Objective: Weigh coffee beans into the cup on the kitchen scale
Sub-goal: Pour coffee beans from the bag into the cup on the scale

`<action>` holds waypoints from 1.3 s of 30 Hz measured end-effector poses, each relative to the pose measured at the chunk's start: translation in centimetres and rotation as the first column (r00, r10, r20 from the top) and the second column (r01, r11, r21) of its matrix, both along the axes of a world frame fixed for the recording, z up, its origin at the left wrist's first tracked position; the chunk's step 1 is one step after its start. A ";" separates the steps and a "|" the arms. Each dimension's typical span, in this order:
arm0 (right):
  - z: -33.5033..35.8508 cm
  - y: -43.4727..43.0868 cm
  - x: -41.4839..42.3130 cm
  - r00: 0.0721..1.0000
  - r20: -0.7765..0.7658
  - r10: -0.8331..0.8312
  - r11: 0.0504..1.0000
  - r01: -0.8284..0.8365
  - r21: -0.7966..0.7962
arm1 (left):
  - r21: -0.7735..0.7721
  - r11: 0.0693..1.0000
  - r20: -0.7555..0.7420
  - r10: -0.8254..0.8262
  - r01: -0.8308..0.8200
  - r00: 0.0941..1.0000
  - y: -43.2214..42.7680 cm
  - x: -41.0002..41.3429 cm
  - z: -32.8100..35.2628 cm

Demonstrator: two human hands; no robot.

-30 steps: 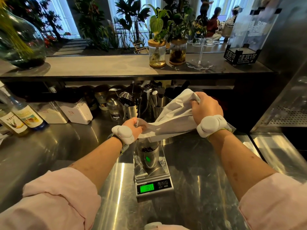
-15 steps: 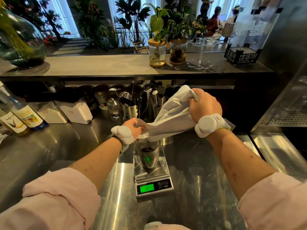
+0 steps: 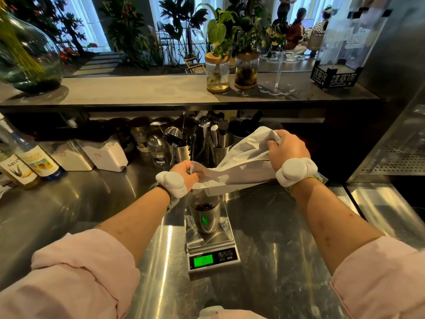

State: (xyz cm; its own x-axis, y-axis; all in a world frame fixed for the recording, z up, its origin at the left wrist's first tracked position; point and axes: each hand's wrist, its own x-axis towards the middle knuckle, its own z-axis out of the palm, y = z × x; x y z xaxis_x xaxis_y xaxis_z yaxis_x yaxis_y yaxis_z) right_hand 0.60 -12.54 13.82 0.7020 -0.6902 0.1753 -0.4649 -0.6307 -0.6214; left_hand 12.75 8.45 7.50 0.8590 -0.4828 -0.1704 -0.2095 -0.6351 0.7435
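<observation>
A white coffee bag point(image 3: 239, 164) is tilted over a steel cup point(image 3: 204, 215) that stands on the kitchen scale point(image 3: 212, 254). Dark coffee beans point(image 3: 204, 206) lie inside the cup. The scale's green display point(image 3: 204, 261) is lit and shows digits. My left hand point(image 3: 186, 174) pinches the bag's lower mouth just above the cup's rim. My right hand point(image 3: 286, 150) grips the bag's raised far end, higher and to the right. Both wrists wear white bands.
Steel utensil holders point(image 3: 218, 148), jars and white canisters point(image 3: 103, 155) line the counter's back. Two syrup bottles point(image 3: 27, 162) stand at the left. A raised shelf point(image 3: 161, 90) carries plant jars and a glass vase. A perforated drip tray point(image 3: 395, 160) sits at the right.
My right hand has lifted the bag's far end slightly, tilting it more steeply toward the cup. The left hand and the cup stay where they were.
</observation>
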 end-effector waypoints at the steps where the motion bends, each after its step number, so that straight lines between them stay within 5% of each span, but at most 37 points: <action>1: -0.1 -0.1 -0.1 1.000 -0.002 -0.003 1.000 0.003 0.013 | 0.004 1.000 0.011 -0.003 0.003 1.000 0.0 0.0 0.1; 24: 0.0 -0.4 -0.4 0.999 0.020 -0.031 0.998 0.030 0.056 | -0.008 1.000 0.058 -0.006 0.006 0.998 -0.5 0.0 0.8; 39: 1.4 0.7 -0.6 1.000 0.008 0.014 0.999 -0.013 -0.049 | -0.006 1.000 0.000 0.022 -0.022 1.000 0.1 -0.2 0.2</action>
State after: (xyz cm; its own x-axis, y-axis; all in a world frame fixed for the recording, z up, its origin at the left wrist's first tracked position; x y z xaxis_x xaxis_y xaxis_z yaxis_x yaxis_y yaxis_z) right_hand 0.01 -11.81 15.26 0.7096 -0.6713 0.2143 -0.4511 -0.6664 -0.5937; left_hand 12.58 8.55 7.71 0.8695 -0.4645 -0.1678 -0.1950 -0.6350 0.7475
